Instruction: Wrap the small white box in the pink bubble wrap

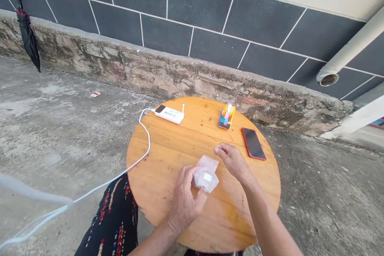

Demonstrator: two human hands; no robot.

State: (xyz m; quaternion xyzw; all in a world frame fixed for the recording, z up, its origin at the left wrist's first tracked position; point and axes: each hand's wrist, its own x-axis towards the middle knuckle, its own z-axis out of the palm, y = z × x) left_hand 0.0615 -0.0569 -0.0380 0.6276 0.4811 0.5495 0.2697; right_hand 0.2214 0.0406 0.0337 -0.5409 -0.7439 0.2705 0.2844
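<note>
My left hand (187, 196) is closed around a small packet (207, 180), with the thumb at its near edge and the fingers along its left side. The packet looks like something wrapped in thin, whitish see-through plastic, with a loose flap at its far end. A small white patch shows on top; what lies inside cannot be made out. Just right of the packet and apart from it, my right hand (232, 160) hangs over the table with its fingers pinched together. Whether anything sits between those fingertips is too small to tell.
A round wooden table (156, 184) bears a white power strip (169, 114) with a cable (144, 156), a yellow-and-blue tape dispenser (226, 117) and a red-edged phone (253, 144). Beyond are a tiled wall, a pipe (345, 52) and a leaning black umbrella (27, 32).
</note>
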